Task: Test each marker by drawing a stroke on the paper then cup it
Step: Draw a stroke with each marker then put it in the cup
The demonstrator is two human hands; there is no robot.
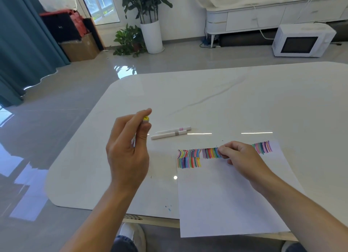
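Note:
My left hand (pixel 128 150) is raised above the table and grips a white marker with a yellow end (pixel 145 118) between thumb and fingers. My right hand (pixel 239 157) rests on the white paper (pixel 226 199), fingers curled over the top row of coloured strokes (pixel 190 157); whether it pinches anything is hidden. Two capped white markers lie side by side on the table beyond the paper: one with a pink band (pixel 176 129), one with a grey band (pixel 169 135).
The white table (pixel 244 101) has a rounded left corner and a near edge by my knees. The paper overhangs that near edge. Small ink spots (pixel 168 208) mark the table left of the paper. Plants, a microwave and boxes stand on the floor beyond.

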